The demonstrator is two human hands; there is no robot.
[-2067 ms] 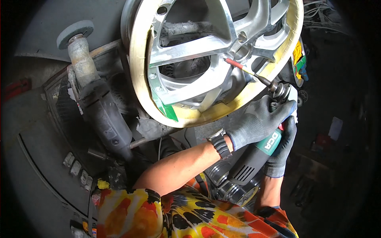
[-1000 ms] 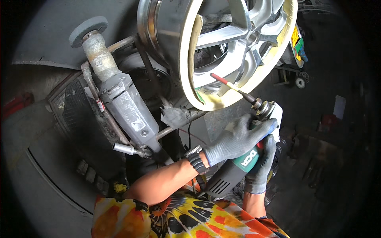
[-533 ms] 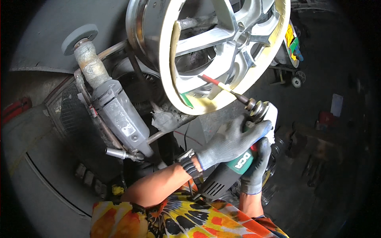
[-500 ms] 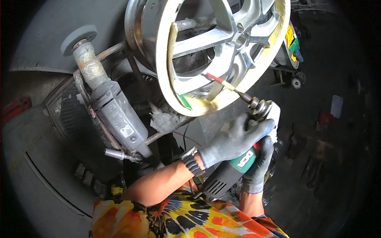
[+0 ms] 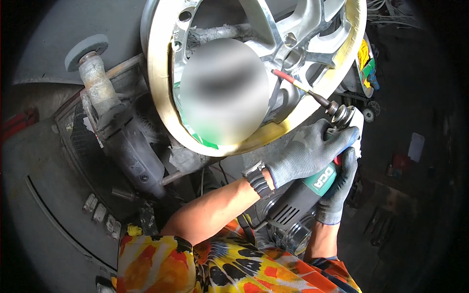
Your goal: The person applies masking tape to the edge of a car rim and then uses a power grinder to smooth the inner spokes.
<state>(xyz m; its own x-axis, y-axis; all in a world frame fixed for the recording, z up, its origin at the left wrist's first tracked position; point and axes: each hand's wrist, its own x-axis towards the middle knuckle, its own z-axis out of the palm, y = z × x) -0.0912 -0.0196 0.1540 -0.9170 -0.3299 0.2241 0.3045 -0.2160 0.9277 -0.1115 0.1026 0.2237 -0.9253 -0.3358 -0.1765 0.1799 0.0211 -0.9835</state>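
Observation:
Both my hands wear grey knit gloves with dark palms and are closed around a green and black angle grinder (image 5: 317, 181). My left hand (image 5: 309, 152) wraps over its front end near the head. Beneath it, my right hand (image 5: 338, 189) grips the body from the right side. A slim rod with a red tip (image 5: 286, 77) sticks out of the grinder's head up and to the left. It reaches over the silver alloy wheel (image 5: 299, 41), close to the hub. Whether the tip touches metal, I cannot tell. Pale yellow covering (image 5: 273, 137) lines the wheel's rim, and a blurred patch hides its lower left spokes.
A larger power tool (image 5: 129, 146) with a round grey buffing wheel (image 5: 87, 51) sits on the left beside a metal frame (image 5: 128, 63). More shiny metal parts (image 5: 298, 234) lie below the grinder. A board with yellow and green cloths (image 5: 366, 61) stands at the upper right.
Both hands have carried the grinder right and slightly up in the picture. Its red tip now lies nearer the wheel's hub. The view has shifted, with the wheel's rim farther left.

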